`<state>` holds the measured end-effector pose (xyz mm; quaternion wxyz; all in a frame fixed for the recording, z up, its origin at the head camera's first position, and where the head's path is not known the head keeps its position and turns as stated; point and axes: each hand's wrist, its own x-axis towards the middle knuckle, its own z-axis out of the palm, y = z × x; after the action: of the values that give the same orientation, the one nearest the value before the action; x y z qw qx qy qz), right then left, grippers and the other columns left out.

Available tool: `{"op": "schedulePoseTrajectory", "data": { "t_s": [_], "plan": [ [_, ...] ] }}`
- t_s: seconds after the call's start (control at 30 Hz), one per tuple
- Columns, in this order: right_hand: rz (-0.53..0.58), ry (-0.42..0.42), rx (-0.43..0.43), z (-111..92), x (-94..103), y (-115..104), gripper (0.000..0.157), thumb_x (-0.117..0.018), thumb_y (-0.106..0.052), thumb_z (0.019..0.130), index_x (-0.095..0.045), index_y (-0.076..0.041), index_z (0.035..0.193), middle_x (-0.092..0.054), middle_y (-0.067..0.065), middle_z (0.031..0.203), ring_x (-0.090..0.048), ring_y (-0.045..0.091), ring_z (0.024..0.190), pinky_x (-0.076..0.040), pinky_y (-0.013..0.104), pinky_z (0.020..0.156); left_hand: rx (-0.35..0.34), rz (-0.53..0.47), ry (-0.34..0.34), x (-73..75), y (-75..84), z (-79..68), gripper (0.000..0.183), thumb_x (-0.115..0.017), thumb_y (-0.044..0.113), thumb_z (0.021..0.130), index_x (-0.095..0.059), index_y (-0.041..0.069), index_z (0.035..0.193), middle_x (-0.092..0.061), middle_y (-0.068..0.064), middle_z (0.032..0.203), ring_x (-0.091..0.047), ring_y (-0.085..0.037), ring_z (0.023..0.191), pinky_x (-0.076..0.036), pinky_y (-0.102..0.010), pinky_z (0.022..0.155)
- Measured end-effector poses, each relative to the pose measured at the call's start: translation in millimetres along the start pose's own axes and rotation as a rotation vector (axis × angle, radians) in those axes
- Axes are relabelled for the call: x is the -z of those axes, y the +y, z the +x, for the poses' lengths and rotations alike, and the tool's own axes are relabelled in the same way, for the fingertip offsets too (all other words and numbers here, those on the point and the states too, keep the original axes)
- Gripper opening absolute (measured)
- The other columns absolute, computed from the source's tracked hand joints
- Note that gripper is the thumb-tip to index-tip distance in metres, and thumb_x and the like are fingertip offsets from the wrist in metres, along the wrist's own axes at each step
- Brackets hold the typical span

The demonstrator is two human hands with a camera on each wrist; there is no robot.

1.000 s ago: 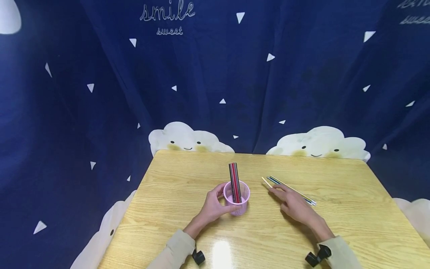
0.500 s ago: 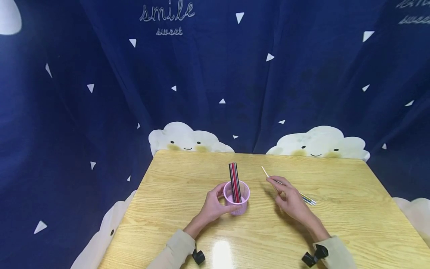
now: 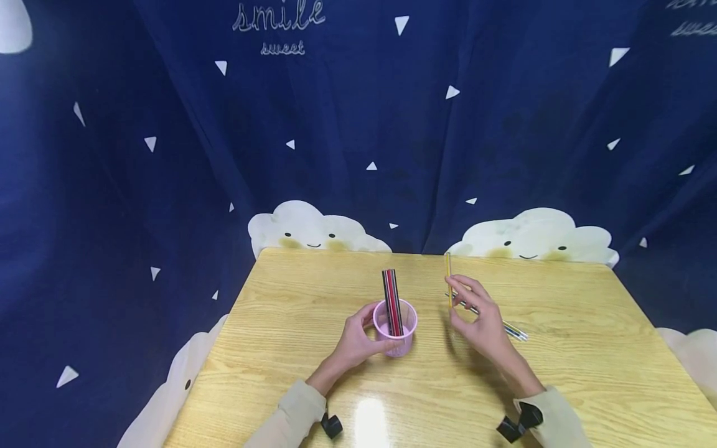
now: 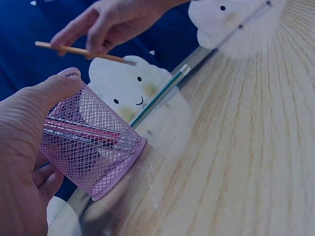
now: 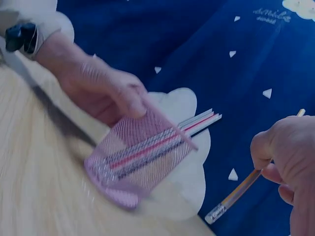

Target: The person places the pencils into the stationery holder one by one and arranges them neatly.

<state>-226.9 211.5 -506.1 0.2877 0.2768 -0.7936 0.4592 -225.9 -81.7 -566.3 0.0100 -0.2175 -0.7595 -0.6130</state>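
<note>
A pink mesh pencil cup stands on the table, and my left hand grips it around its left side. Several black and red pencils lean together inside the cup. To the right of the cup, my right hand pinches a yellow pencil above the table, nearly upright. Its eraser end points down in the right wrist view. Below and behind the right hand lie dark pencils on the table, partly hidden by that hand; in the left wrist view these pencils look teal.
The wooden table has its far edge against a dark blue curtain printed with white clouds and triangles. A bright light reflection shows near the front.
My right hand has lifted the yellow pencil off the table beside the dark ones and turned it from slanted to nearly upright. The left hand and the cup have stayed in place.
</note>
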Motion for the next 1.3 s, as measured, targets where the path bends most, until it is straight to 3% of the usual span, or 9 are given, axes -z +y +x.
{"op": "schedulePoseTrajectory", "data": {
  "t_s": [0.17,0.37,0.53,0.73,0.87,0.97,1.13,1.3],
  "plan": [
    [0.109,0.05,0.004,12.4,-4.5,-13.6,0.07,-0.071,0.035,0.064,-0.061,0.016,0.13,-0.059,0.032,0.131,-0.067,0.027,0.08,-0.047,0.011,0.072,-0.006,-0.002,0.001,0.7,0.5,-0.3,0.083,-0.096,0.022,0.073,-0.057,0.013,0.146,-0.069,-0.003,0.136,-0.065,-0.024,0.125,-0.051,-0.043,0.11],
    [0.239,0.075,-0.028,22.6,-11.1,-25.6,0.071,-0.073,0.033,0.069,-0.06,0.013,0.136,-0.057,0.027,0.136,-0.069,0.01,0.09,-0.05,0.013,0.077,-0.02,-0.001,0.004,0.4,0.4,1.0,0.083,-0.096,0.021,0.073,-0.057,0.011,0.146,-0.069,-0.005,0.136,-0.066,-0.024,0.124,-0.051,-0.043,0.11],
    [0.312,0.095,-0.042,30.4,-21.1,-31.0,0.071,-0.076,0.029,0.072,-0.06,0.011,0.138,-0.056,0.023,0.139,-0.07,0.008,0.093,-0.05,0.017,0.077,-0.019,-0.02,0.005,0.3,-0.1,3.2,0.083,-0.097,0.017,0.073,-0.058,0.011,0.146,-0.069,-0.005,0.136,-0.065,-0.027,0.125,-0.05,-0.045,0.112],
    [0.3,0.098,-0.054,33.0,-39.3,-34.1,0.069,-0.078,0.027,0.072,-0.061,0.01,0.137,-0.057,0.023,0.139,-0.072,0.011,0.092,-0.049,0.02,0.079,-0.019,-0.034,0.007,0.4,3.6,2.6,0.082,-0.096,0.013,0.072,-0.058,0.008,0.145,-0.069,-0.008,0.135,-0.066,-0.03,0.124,-0.049,-0.05,0.112],
    [0.245,0.074,-0.039,31.9,-50.6,-46.8,0.065,-0.077,0.029,0.07,-0.061,0.016,0.132,-0.058,0.031,0.133,-0.072,0.034,0.085,-0.05,0.025,0.078,-0.004,-0.028,-0.003,0.5,0.7,2.1,0.083,-0.097,0.017,0.072,-0.058,0.012,0.145,-0.069,-0.003,0.136,-0.066,-0.026,0.124,-0.049,-0.046,0.111],
    [0.191,0.044,-0.027,29.2,-56.1,-55.0,0.062,-0.077,0.03,0.069,-0.062,0.018,0.128,-0.059,0.035,0.13,-0.07,0.044,0.081,-0.05,0.025,0.078,0.003,-0.038,-0.005,0.2,0.4,1.6,0.083,-0.096,0.015,0.072,-0.058,0.011,0.145,-0.069,-0.005,0.137,-0.065,-0.03,0.125,-0.049,-0.049,0.111],
    [0.13,0.032,0.01,17.0,-68.8,-35.2,0.062,-0.079,0.027,0.069,-0.065,0.014,0.127,-0.061,0.031,0.13,-0.071,0.039,0.08,-0.047,0.016,0.082,0.013,-0.031,-0.002,-1.0,0.5,1.2,0.084,-0.095,0.008,0.072,-0.056,0.005,0.146,-0.067,-0.012,0.138,-0.063,-0.037,0.127,-0.047,-0.055,0.112],
    [0.14,0.031,0.049,9.1,-74.8,-18.1,0.063,-0.081,0.024,0.07,-0.067,0.009,0.13,-0.063,0.027,0.131,-0.072,0.032,0.083,-0.052,0.015,0.088,0.01,-0.031,-0.003,-0.5,10.5,0.0,0.083,-0.093,0.003,0.073,-0.054,-0.003,0.145,-0.065,-0.02,0.139,-0.061,-0.044,0.128,-0.045,-0.06,0.113]
  ]
}}
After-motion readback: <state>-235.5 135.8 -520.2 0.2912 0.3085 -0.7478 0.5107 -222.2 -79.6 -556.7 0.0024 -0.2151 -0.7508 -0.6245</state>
